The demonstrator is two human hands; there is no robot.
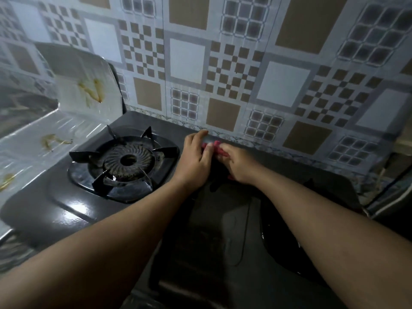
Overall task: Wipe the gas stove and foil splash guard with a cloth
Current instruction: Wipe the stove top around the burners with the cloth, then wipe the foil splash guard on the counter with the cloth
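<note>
A dark gas stove [73,204] fills the middle of the head view, with its left burner and pan support [124,162] exposed. The foil splash guard [73,90] stands bent at the stove's left, marked with yellow-brown stains. A small pink-red cloth [219,148] lies bunched at the stove's back edge by the wall. My left hand [195,159] rests on the stove top with its fingertips on the cloth. My right hand [239,165] is closed over the cloth from the right. Most of the cloth is hidden under both hands.
A patterned tile wall [245,74] rises right behind the stove. My right forearm crosses the stove's right burner area, which is dark and hard to make out. A dark object [392,186] sits at the far right edge.
</note>
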